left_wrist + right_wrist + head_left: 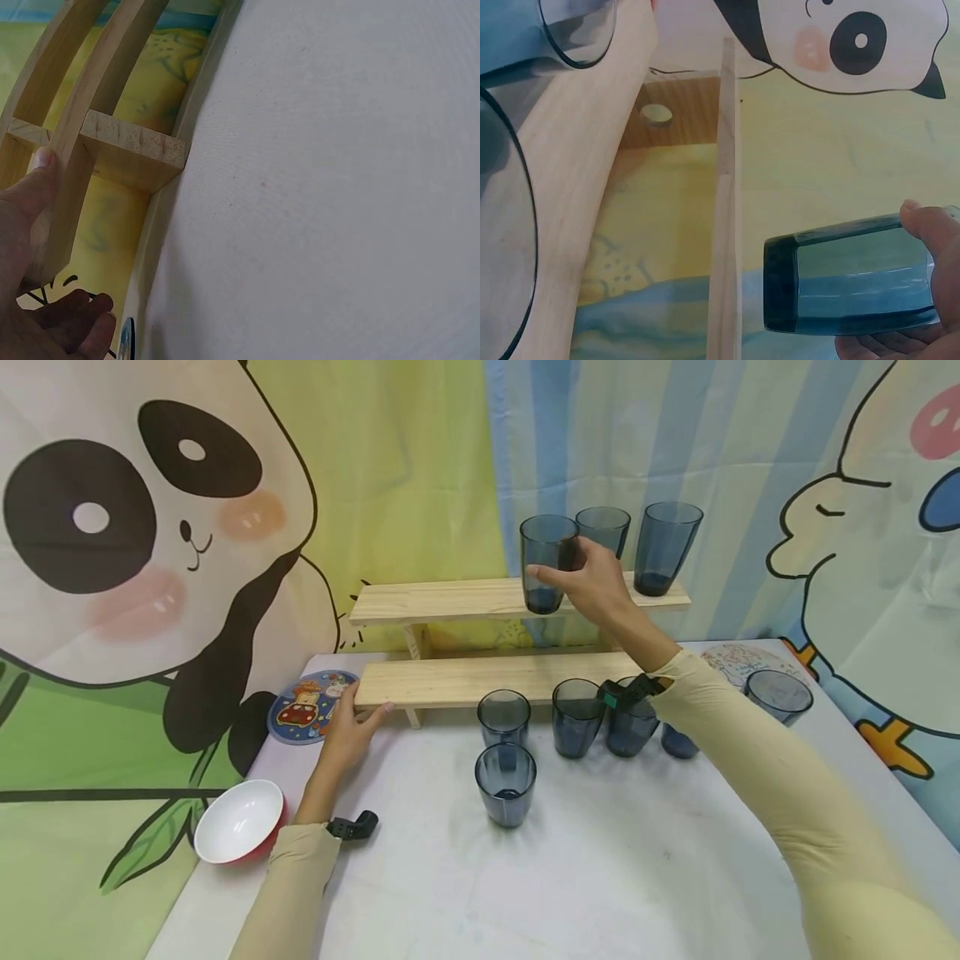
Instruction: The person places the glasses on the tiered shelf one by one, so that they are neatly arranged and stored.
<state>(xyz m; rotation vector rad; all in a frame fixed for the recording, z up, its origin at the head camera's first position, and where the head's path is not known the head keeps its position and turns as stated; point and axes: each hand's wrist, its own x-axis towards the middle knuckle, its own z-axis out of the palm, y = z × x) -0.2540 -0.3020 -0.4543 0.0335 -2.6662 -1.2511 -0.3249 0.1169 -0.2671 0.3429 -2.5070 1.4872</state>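
Observation:
My right hand (596,581) grips a blue-tinted glass (542,597) upright at the upper shelf (442,599). In the right wrist view, a narrow gap separates the base of this glass (855,281) from the shelf edge (726,195); fingers and thumb (934,232) are round its rim end. Two more glasses stand on that shelf, one behind the hand, one (666,550) at its right end. My left hand (348,731) holds the left end of the lower shelf (450,681), thumb at the front edge; the left wrist view shows the thumb against the wood (64,195), other fingers bent.
Below the lower shelf, several glasses stand on the white table (600,877), two of them (503,714) (506,789) one before the other. Another glass (778,693) is at the far right. A round cartoon mat (300,714) and a white-and-red bowl (240,822) lie left.

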